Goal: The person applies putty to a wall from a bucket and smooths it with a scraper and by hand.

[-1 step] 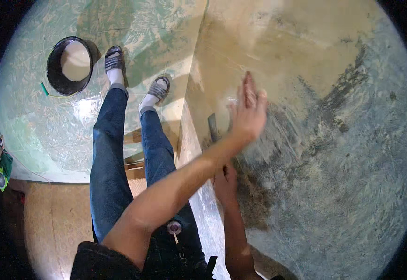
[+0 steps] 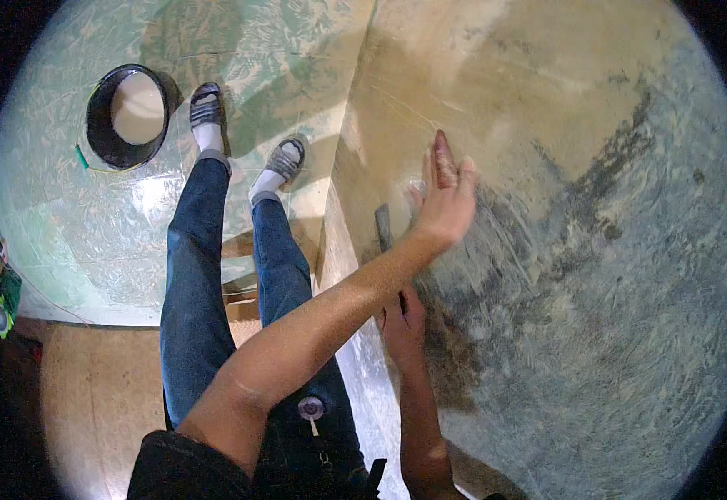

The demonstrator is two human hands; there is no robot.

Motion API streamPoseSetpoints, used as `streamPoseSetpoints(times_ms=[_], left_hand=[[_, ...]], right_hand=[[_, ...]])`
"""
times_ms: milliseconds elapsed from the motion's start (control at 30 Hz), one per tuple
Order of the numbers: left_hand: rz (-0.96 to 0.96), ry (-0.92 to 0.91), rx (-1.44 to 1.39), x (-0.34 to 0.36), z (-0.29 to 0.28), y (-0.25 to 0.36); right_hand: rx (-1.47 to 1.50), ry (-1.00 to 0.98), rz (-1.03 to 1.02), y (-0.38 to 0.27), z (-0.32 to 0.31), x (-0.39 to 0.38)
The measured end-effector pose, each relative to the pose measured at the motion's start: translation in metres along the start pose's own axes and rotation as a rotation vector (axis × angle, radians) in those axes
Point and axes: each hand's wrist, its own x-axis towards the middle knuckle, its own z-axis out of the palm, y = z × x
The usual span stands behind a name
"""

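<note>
My left arm crosses over in front of my right. Its hand (image 2: 448, 196) lies against the wet, brownish part of the smeared wall surface (image 2: 530, 108), fingers stretched out, with nothing seen in them. Below the left forearm, my right hand (image 2: 403, 323) is closed round a dark, narrow tool (image 2: 382, 223). The tool's flat strip shows beyond the forearm, beside the surface's left edge. Its middle is hidden by the left forearm, so its exact kind cannot be told.
A black bucket (image 2: 97, 125) holding milky liquid stands at the far left, its wire handle with a green grip hanging down. My slippered feet (image 2: 284, 162) stand on the green, streaked floor (image 2: 130, 250). A green object (image 2: 3, 304) lies at the left rim.
The dark strip has shifted very slightly right. My left hand stays in nearly the same place and looks less blurred.
</note>
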Motion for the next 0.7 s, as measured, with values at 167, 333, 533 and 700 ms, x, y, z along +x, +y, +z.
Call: streamPoseSetpoints(times_ms=[167,333,533,700], left_hand=[[0.375,-0.187,0.069,-0.080,0.028,0.076],[0.094,-0.156,0.113,-0.004,-0.022,0.022],[0.387,-0.209,0.120,-0.057,0.031,0.076],[0.038,-0.083,-0.134,0.023,-0.006,0.026]], right_hand=[[0.151,0.000,0.131,-0.014,-0.015,0.017],[0.077,-0.070,0.115,-0.028,0.028,0.003],[-0.157,0.039,0.048,-0.026,-0.022,0.000],[0.115,-0.001,0.195,-0.018,0.009,0.000]])
